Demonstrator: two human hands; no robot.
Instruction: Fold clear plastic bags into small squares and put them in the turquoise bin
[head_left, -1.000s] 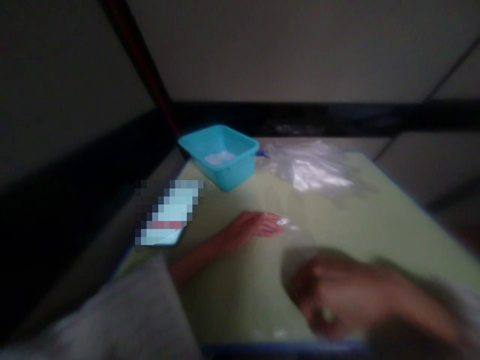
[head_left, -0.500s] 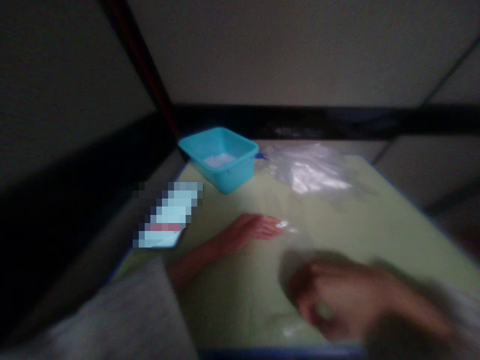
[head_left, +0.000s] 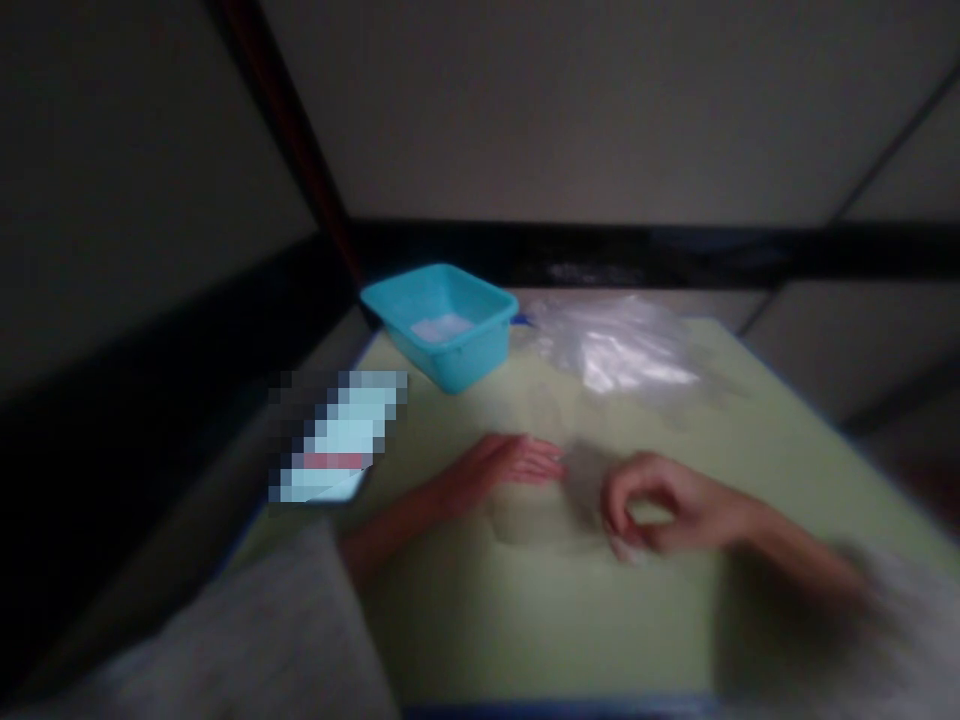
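My left hand [head_left: 506, 462] lies flat on the pale green table top [head_left: 525, 610], fingers stretched toward the right and resting on a faint clear plastic bag [head_left: 536, 505]. My right hand [head_left: 660, 505] sits just right of it, fingers curled in a pinch close to the left fingertips. What the pinch holds is too blurred to make out. Both sleeves are light grey.
A turquoise tub [head_left: 442, 322] with something white inside stands at the far left of the table. A heap of clear plastic bags [head_left: 611, 345] lies beside it. A pixelated flat object [head_left: 334, 435] rests at the table's left edge. Dark frame bars run behind.
My right hand has moved from the near edge of the table up and away, now next to my left fingertips. The left hand has stayed put.
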